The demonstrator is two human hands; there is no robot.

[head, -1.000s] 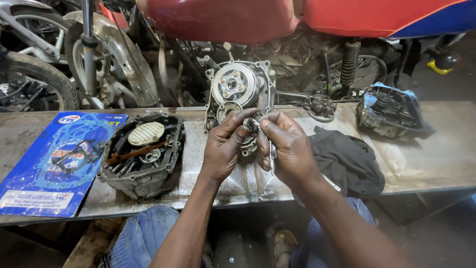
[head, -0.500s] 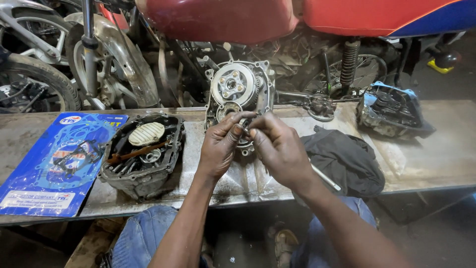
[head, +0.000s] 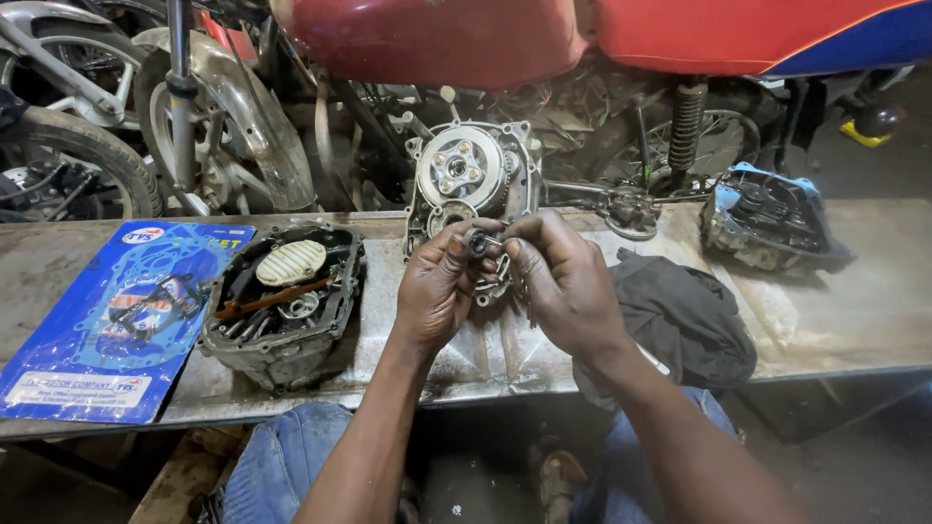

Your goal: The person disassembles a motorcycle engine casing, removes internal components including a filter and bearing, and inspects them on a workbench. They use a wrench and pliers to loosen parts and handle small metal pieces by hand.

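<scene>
Dark metal, small and round: a little ring-shaped part [head: 478,243] sits pinched between both hands, just in front of the open engine case. Left hand [head: 439,286] grips it w/ thumb and forefinger closed narrow on it; right hand [head: 563,281] meets it from the other side, fingertips closed on the same part (exact kind of part too small to tell). Both hands hover just above the bench, over a thin tool or rod [head: 529,309] partly hidden under the right palm.

Right behind the hands stands the grey engine case [head: 471,180], upright, clutch face toward the camera. Left of it lies a black engine cover [head: 282,301], open side up, w/ a pale ribbed oval piece and a brown stick inside. Further left, flat on the bench: a blue rectangular gasket-kit package [head: 107,320], gasket outlines drawn on it, white label strip at its near edge, oval logo at the top corner. Right of the hands, a black cloth [head: 680,315] is bunched up; past it another engine part in blue plastic [head: 767,213], and a small metal assembly [head: 629,209] near the bench's back edge.

Bench [head: 854,281] is worn sheet metal, greasy. Behind it a red motorcycle [head: 437,39], more wheels at left. Blue jeans [head: 282,466] below.
</scene>
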